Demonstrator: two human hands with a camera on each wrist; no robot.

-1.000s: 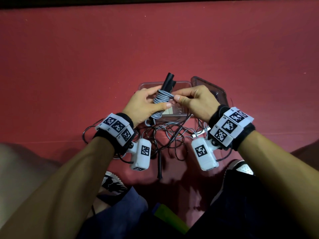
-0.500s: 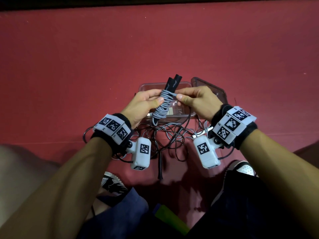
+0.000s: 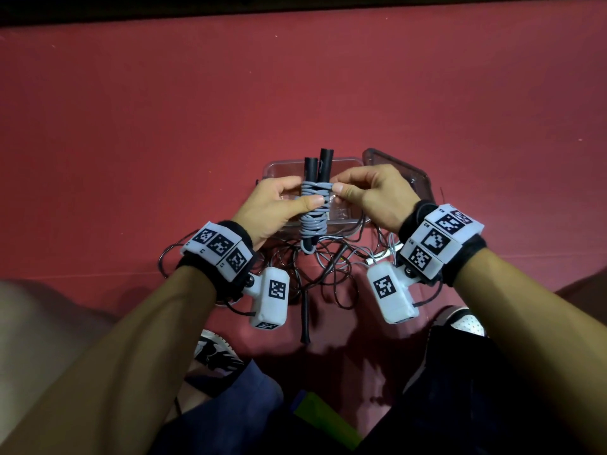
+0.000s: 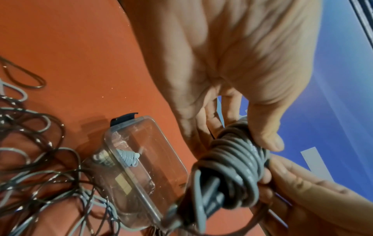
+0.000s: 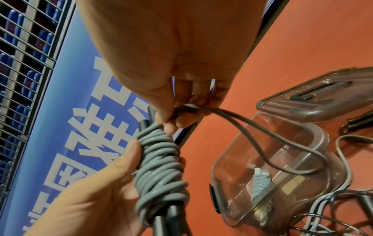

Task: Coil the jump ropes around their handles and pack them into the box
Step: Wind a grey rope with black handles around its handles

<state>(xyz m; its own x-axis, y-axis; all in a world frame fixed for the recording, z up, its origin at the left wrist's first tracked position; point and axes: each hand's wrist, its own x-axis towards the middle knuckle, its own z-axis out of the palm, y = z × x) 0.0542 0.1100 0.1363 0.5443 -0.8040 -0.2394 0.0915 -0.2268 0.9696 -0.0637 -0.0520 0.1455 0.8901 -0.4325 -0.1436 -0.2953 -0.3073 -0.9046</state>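
Observation:
A grey jump rope (image 3: pixel 314 208) is coiled round a pair of black handles (image 3: pixel 318 165), held upright above the clear plastic box (image 3: pixel 345 226). My left hand (image 3: pixel 279 205) grips the coiled bundle (image 4: pixel 236 172), thumb across the wraps. My right hand (image 3: pixel 368 192) pinches the last loop of grey rope (image 5: pixel 252 132) at the top of the coil (image 5: pixel 161 167). Inside the box (image 5: pixel 322 143) lies one small pale coiled rope (image 5: pixel 260 180). The box (image 4: pixel 141 159) stands open.
The box lid (image 3: pixel 400 172) lies open behind my right hand on the red floor. A tangle of loose grey and dark ropes (image 3: pixel 315 267) lies between my wrists, with one black handle (image 3: pixel 305 320) pointing toward me. My knees and shoes are below.
The bundle has swung from tilted right to upright. My right hand has moved in closer to the top wraps, still pinching the rope end.

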